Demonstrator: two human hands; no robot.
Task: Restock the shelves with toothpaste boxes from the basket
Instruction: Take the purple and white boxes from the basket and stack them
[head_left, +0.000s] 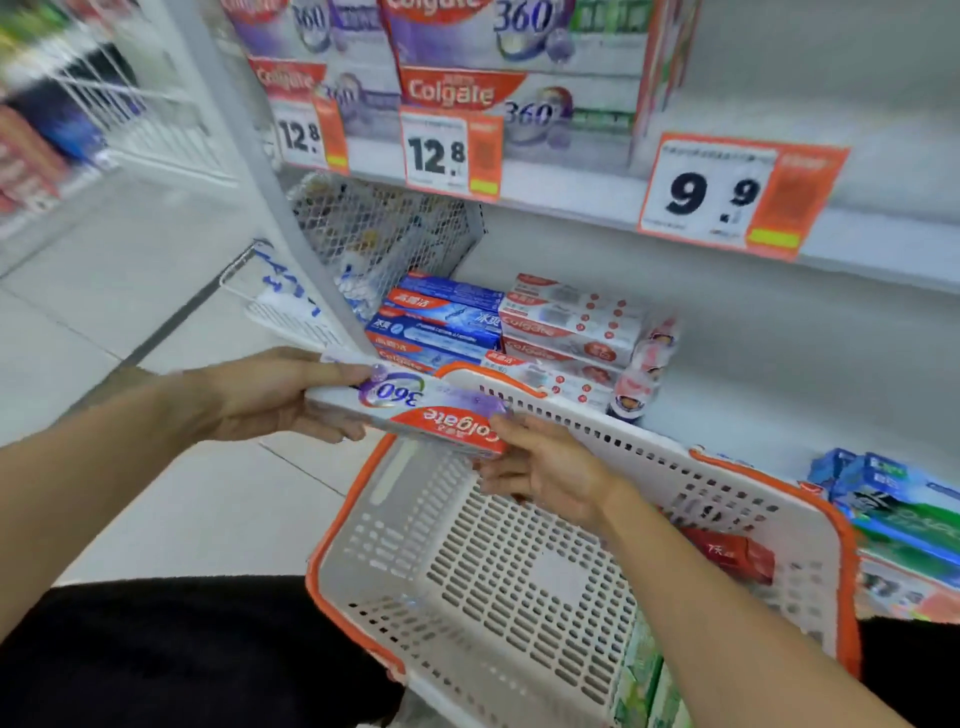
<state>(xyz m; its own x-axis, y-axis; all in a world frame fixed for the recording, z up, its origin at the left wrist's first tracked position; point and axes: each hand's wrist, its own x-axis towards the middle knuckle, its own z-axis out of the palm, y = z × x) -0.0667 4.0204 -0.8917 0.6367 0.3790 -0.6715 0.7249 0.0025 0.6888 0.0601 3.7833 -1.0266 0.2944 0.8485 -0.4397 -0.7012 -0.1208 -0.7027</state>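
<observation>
White plastic with an orange rim, the basket (545, 587) sat tilted against our lap, its slotted floor mostly bare; a red box (737, 556) lay at its far wall. We held a toothpaste box (415, 413) over the basket's near-left corner, its print upside down to us. Our left hand (275, 395) gripped the box's left end, thumb on top and fingers curled underneath. Our right hand (545, 475) met the box's right end from below, fingers loosely bent around its edge; how firmly it gripped we could not quite tell. Beyond the basket, on the middle shelf (779, 384), blue boxes (441, 322) were stacked beside white-and-red boxes (566, 327). On the upper shelf (571, 189), purple boxes (493, 78) stood behind price tags (447, 153) reading 12.8, and a 9.9 tag (737, 195) hung further right. A wire-mesh divider (384, 228) stood at the shelf's left end.
</observation>
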